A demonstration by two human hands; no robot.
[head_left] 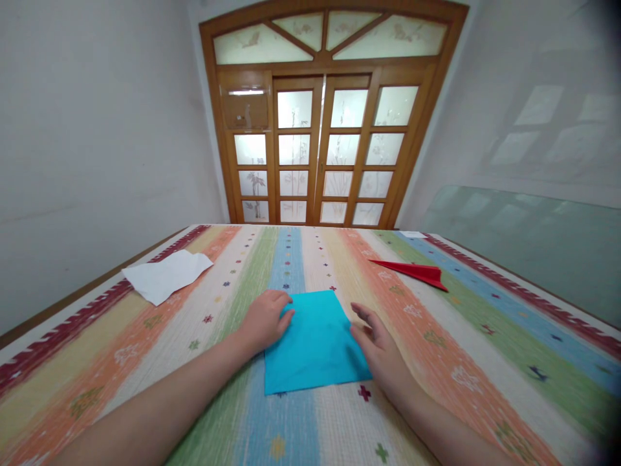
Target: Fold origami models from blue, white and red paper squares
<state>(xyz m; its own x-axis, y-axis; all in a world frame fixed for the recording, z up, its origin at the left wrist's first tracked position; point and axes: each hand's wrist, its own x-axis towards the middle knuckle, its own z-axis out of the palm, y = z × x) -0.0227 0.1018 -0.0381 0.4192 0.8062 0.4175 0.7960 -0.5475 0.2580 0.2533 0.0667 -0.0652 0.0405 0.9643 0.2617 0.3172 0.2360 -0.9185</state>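
A sheet of bright blue paper [315,343] lies flat on the striped cloth in front of me, with faint creases across it. My left hand [266,321] rests at its upper left edge, thumb on the paper and apart from the other fingers. At the right edge, my right hand [381,346] is turned on its side with fingers loosely spread. Its thumb tip touches or hovers just over the paper; I cannot tell which. Neither hand visibly grips the sheet.
A folded red paper plane [417,272] lies farther back on the right. Crumpled white paper [167,275] is at the far left. The striped tablecloth [456,388] covers the table. Wooden glazed doors [320,149] stand behind it, and a pale green glass panel [524,239] leans at the right.
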